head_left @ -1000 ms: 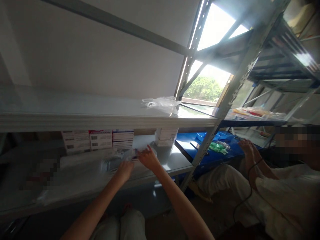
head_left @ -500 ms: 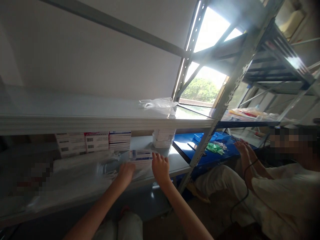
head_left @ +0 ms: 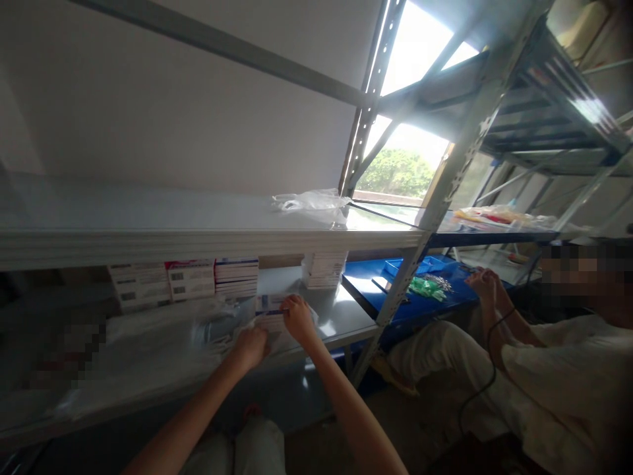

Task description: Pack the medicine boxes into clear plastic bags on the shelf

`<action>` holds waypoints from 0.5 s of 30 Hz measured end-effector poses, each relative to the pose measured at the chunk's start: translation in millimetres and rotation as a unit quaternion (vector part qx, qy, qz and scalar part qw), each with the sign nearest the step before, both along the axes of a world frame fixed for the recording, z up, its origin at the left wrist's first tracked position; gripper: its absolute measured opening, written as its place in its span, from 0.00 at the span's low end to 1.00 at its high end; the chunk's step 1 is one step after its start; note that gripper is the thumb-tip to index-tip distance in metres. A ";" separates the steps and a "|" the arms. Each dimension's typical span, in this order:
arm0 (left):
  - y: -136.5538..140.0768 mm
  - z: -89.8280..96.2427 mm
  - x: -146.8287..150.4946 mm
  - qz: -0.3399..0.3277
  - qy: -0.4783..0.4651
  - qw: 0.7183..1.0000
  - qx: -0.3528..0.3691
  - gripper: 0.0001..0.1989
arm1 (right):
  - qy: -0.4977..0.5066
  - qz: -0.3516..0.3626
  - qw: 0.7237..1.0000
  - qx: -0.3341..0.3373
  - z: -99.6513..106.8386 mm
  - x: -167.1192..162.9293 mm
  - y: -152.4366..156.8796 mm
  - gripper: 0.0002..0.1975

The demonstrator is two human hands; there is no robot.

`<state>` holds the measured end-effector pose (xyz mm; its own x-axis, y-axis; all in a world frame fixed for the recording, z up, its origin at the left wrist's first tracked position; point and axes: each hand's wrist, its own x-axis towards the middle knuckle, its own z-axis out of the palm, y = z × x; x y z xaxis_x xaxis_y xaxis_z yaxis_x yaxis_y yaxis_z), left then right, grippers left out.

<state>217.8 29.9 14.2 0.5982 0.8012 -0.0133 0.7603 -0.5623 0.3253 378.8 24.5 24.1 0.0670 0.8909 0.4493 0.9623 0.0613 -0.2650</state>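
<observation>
A small white carton with a blue stripe lies on the grey lower shelf, with clear plastic film around its near side. Closed at the carton's near left corner, my left hand pinches the clear plastic; its fingertips are partly hidden. My right hand is closed over the carton's right part, fingers curled onto its top. Left of my hands lies a pile of clear plastic bags. Behind it, white cartons stand in rows, and another stack of cartons stands to the right.
A shelf board runs above my hands, with a crumpled plastic bag on it. A metal upright stands at right. Beyond it, a person sits at a blue table holding a blue tray and green bag.
My right hand has moved left, from the carton's right edge onto its top. My left hand has shifted only slightly. The other person's hands have moved a little.
</observation>
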 end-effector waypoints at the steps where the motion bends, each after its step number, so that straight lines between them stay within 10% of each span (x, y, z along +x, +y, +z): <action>1: 3.8 2.6 -4.7 0.010 0.014 1.000 0.011 0.11 | 0.000 -0.013 1.000 0.019 -1.0 7.7 -1.0 0.10; 15: 69.8 -11.9 6.0 -0.013 -0.107 0.990 0.086 0.30 | 0.012 -0.021 0.997 -0.075 -2.8 50.3 6.1 0.36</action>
<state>223.7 99.7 2.4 0.5931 0.7648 0.2515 0.6683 -0.6419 0.3760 429.0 30.6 21.3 0.1138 0.9444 0.3086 0.9567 -0.0204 -0.2903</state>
